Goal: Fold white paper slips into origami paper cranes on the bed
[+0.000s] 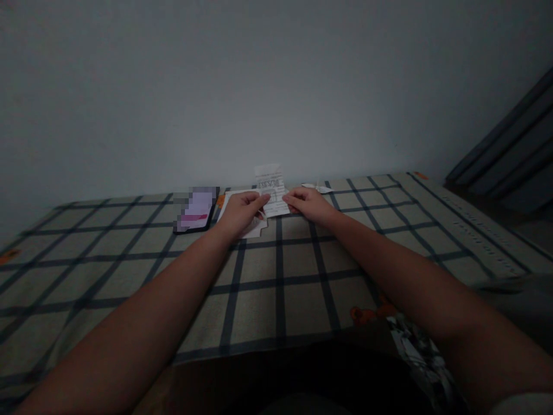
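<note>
A small white printed paper slip, like a receipt (pixel 271 178), is held up between my two hands, its print facing me. My left hand (pixel 244 212) pinches its left edge between thumb and fingers. On the opposite edge, my right hand (pixel 309 204) is closed in a pinch as well. Beneath and beside my left hand lie several white papers (pixel 253 231), partly covered by the hand. Behind my right hand rests another curled piece of white paper (pixel 324 189).
A phone (pixel 196 210) with a lit, partly blurred screen lies left of the papers. The checked tablecloth (pixel 298 300) covers the table, which meets a pale wall (pixel 276 86). Dark grey folded fabric (pixel 514 132) hangs at the right.
</note>
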